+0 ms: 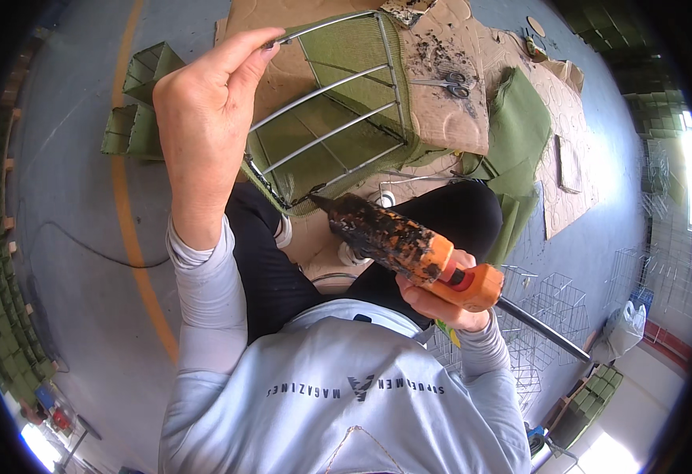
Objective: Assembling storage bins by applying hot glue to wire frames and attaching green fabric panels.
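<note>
My left hand (pixel 204 99) pinches the far left rim of a wire-frame basket (pixel 329 141) between thumb and fingers. Green mesh fabric (pixel 350 51) covers the frame, which tilts over my lap and the cardboard. In my right hand (pixel 449 304) is an orange glue gun (pixel 393 241), its front heavily smeared with black residue. The dark nozzle (pixel 321 203) points left at the basket's near edge; whether it touches cannot be told. A long dark glue stick (pixel 547 332) juts from the gun's rear. Black glue shows along the basket's near left corner.
Cardboard sheets (pixel 441 118) lie ahead, bearing black scraps and scissors (pixel 455 84). Green fabric (pixel 524 118) is draped to their right. Two green boxes (pixel 134 130) stand at left, near a cable (pixel 85 249). Bare wire frames (pixel 555 304) are heaped at right.
</note>
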`<state>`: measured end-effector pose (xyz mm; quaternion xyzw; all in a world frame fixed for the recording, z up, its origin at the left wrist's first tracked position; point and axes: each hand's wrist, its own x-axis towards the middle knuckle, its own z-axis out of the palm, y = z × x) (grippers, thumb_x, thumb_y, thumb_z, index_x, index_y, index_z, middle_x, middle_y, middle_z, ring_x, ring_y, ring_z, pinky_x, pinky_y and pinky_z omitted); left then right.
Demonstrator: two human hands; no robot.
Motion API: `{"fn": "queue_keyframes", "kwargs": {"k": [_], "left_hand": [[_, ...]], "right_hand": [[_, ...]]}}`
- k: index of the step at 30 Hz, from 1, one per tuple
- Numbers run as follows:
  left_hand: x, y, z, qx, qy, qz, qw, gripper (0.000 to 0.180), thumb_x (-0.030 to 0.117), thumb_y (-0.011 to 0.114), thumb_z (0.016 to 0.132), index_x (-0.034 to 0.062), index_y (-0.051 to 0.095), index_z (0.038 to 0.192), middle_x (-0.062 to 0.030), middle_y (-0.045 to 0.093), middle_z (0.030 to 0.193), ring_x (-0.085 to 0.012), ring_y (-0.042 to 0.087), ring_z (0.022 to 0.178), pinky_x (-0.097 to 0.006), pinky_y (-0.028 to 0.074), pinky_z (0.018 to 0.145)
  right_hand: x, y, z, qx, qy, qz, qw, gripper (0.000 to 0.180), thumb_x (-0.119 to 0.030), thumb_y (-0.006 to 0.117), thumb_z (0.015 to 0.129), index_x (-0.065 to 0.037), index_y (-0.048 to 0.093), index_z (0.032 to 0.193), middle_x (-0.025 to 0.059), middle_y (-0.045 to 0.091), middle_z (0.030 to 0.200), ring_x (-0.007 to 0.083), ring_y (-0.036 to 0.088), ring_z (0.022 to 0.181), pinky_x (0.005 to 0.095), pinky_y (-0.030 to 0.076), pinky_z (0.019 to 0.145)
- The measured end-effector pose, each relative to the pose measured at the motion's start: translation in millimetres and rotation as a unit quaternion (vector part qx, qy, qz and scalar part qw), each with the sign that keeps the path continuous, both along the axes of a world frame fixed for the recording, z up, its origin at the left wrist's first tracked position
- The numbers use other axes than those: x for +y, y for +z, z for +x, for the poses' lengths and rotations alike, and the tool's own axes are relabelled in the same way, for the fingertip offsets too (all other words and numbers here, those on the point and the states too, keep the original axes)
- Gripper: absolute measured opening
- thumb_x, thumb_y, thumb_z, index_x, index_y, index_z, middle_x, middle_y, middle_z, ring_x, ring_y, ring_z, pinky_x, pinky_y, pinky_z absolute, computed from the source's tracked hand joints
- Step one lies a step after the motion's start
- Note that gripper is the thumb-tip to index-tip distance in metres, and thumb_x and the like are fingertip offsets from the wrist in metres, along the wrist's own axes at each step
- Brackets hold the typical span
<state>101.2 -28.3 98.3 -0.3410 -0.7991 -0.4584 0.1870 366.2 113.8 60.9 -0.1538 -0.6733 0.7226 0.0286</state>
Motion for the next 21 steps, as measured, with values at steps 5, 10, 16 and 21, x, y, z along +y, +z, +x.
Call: {"fn": "queue_keyframes", "kwargs": {"k": [5,10,16,21], "left_hand": [[-1,0,0,-0.002,-0.002,0.006,1.0,0.013,0.008,0.069,0.087,0.0047,0.073,0.099,-0.0137,0.06,0.063,-0.0126,0.046,0.048,-0.027,0.04,0.049],[-2,5,4,-0.01,0.007,-0.028,1.0,0.013,0.008,0.069,0.087,0.0045,0.073,0.1,-0.0151,0.063,0.066,-0.0133,0.048,0.049,-0.027,0.041,0.049],[0,2,1,0.014,0.0,-0.006,1.0,0.013,0.008,0.069,0.087,0.0045,0.072,0.099,-0.015,0.06,0.064,-0.0146,0.046,0.048,-0.027,0.04,0.049],[-1,0,1,0.01,0.006,-0.016,1.0,0.014,0.011,0.069,0.089,0.0058,0.073,0.102,-0.0085,0.05,0.062,-0.0098,0.041,0.051,-0.025,0.035,0.049]], "right_hand": [[7,5,3,-0.023,0.064,0.035,0.997,0.035,-0.006,0.078,0.076,0.0,0.064,0.108,0.0087,0.063,0.094,0.0232,0.062,0.08,0.0302,0.047,0.068],[12,9,7,-0.057,0.018,0.026,0.998,0.022,-0.006,0.074,0.076,-0.003,0.063,0.094,0.006,0.062,0.08,0.0176,0.061,0.07,0.0285,0.045,0.062],[12,5,12,-0.037,-0.011,0.05,0.998,0.017,-0.006,0.073,0.075,-0.004,0.062,0.088,0.0032,0.061,0.076,0.0165,0.058,0.065,0.0283,0.045,0.06],[16,3,13,-0.034,-0.015,0.05,0.998,0.012,-0.007,0.07,0.076,-0.006,0.061,0.085,0.0021,0.059,0.074,0.0154,0.057,0.063,0.0279,0.044,0.058]]}}
